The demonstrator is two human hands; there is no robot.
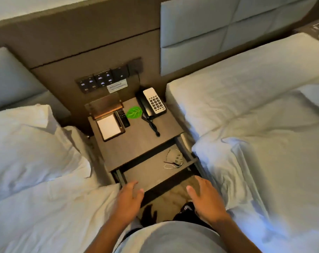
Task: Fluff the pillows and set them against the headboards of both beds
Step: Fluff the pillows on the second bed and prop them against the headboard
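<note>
— Two beds flank the table [136, 141], which stands against a brown wall panel [93, 35]; I'm looking down from above it. What do you have on the table?

— At its back sit a black-and-white phone [152, 103], a green leaf-shaped card [134, 112], a remote [123, 117] and a notepad [110, 127] in an open holder. Above the table, on the wall, is a row of dark switches [102, 80]. Below the table top a drawer [155, 170] is pulled out, with a few thin wires [174, 162] lying inside.

— Where are my hands?

— Both are in front of the table, over the drawer's near edge. Left hand [129, 199] is at the drawer's left front corner, fingers [132, 185] loosely spread, gripping nothing. Right hand [206, 197] is off the drawer's right front, palm down, fingers apart, also empty. I cannot tell whether either touches the drawer.

— And the pillows?

— Left of the table, a crumpled white pillow [27, 143] lies flat on the left bed [45, 216], away from its padded headboard [11, 77]. Right of the table, a pillow [246, 84] lies flat at the top of the right bed [273, 179], right below its headboard [219, 33].
</note>
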